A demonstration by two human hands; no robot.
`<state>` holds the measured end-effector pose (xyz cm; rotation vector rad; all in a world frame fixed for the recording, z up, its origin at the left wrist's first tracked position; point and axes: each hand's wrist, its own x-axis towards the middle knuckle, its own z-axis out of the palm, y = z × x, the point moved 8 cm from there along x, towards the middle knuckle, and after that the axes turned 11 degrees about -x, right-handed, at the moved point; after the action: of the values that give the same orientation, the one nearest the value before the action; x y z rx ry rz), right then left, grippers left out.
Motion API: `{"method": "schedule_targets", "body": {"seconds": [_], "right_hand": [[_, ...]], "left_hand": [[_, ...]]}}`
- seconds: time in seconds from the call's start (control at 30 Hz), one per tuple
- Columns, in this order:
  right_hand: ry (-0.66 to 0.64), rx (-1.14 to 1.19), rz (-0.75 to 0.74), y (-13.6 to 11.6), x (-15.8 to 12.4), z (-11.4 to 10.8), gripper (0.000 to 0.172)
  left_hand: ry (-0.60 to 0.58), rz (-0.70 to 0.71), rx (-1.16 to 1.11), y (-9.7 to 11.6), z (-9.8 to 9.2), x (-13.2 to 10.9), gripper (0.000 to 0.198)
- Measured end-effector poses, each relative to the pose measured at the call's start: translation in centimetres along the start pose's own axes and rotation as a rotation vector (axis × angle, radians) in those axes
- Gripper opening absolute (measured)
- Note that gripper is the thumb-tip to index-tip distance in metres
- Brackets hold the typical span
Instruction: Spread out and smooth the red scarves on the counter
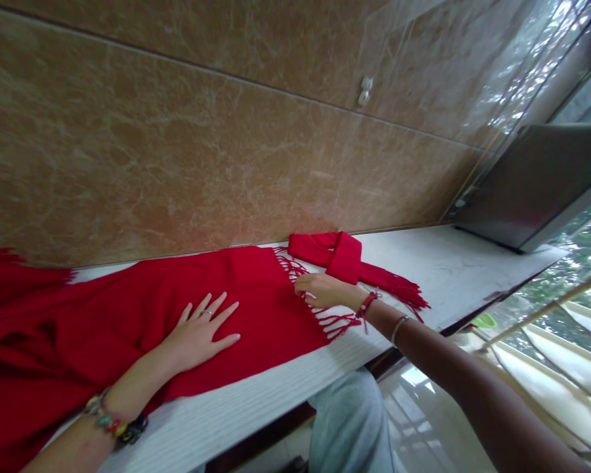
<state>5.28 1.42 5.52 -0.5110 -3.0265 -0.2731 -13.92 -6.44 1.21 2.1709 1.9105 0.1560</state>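
A large red fringed scarf (128,309) lies spread on a white table (448,269) against a brown marble wall. My left hand (201,332) rests flat on it, fingers spread, a ring on one finger. My right hand (322,290) is at the scarf's fringed right edge, fingers curled and pinching at the tassels. Just beyond it lies a second red scarf (345,257), folded and knotted, its fringe trailing to the right.
A dark grey box-like object (536,187) stands at the table's far right end by a window. My knee in light grey trousers (349,420) shows below the table edge. Glossy floor lies to the right.
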Motion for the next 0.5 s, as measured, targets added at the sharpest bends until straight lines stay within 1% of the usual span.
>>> {"method": "schedule_targets", "body": {"seconds": [0.03, 0.1, 0.17, 0.23, 0.3, 0.37, 0.43, 0.5], "right_hand": [[-0.038, -0.023, 0.000, 0.5, 0.3, 0.6, 0.027], [-0.126, -0.080, 0.037, 2.1, -0.2, 1.7, 0.030], [-0.218, -0.149, 0.090, 4.0, -1.9, 2.4, 0.028], [-0.275, -0.200, 0.125, 5.4, -3.6, 2.3, 0.024], [-0.245, -0.211, 0.145, 5.8, -4.5, 1.3, 0.022], [-0.136, -0.189, 0.156, 5.2, -4.0, -0.2, 0.022], [-0.014, -0.142, 0.133, 3.8, -2.4, -1.2, 0.023], [0.034, -0.099, 0.094, 2.4, -0.4, -1.0, 0.024]], "left_hand": [[-0.004, -0.003, -0.001, 0.0, 0.0, 0.0, 0.063], [-0.010, 0.000, -0.008, -0.1, -0.1, -0.1, 0.063], [-0.008, 0.008, -0.014, -0.2, 0.0, -0.1, 0.063], [0.001, 0.016, -0.013, -0.4, 0.2, 0.0, 0.063], [0.011, 0.025, -0.010, -0.5, 0.4, 0.1, 0.064], [0.016, 0.030, -0.010, -0.6, 0.5, 0.2, 0.065], [0.018, 0.030, -0.012, -0.6, 0.5, 0.3, 0.064], [0.016, 0.029, -0.010, -0.6, 0.5, 0.3, 0.064]]}}
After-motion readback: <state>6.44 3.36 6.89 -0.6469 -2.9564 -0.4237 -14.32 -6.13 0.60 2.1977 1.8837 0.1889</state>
